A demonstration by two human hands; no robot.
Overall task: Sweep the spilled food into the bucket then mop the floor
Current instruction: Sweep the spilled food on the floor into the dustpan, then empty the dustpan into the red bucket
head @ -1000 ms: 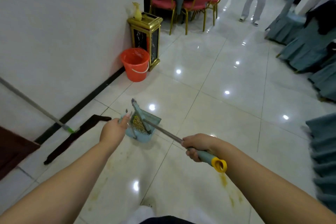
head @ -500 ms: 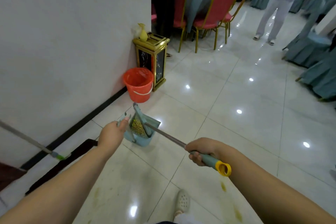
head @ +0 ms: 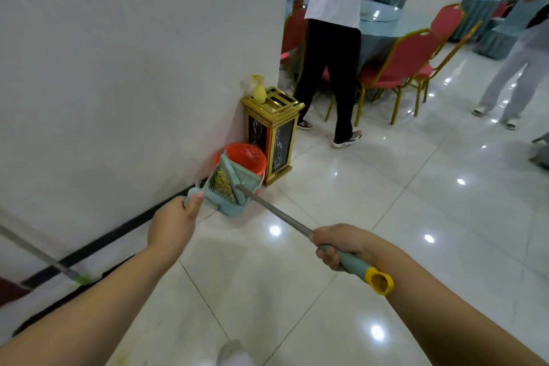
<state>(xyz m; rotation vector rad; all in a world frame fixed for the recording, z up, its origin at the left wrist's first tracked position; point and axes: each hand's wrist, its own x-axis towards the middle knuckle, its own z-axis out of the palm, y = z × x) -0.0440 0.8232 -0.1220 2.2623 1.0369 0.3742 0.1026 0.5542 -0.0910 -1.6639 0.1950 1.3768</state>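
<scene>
Dustpan loaded with yellow spilled food hangs in my left hand, fingers curled round its handle, just before the red bucket, while my right hand grips the broom handle.

Dustpan is hiding the near rim of the orange bucket. Mop is running off the left edge, head blurred. Left hand is covering the dustpan's handle. Bystander is cut off at the top.
</scene>
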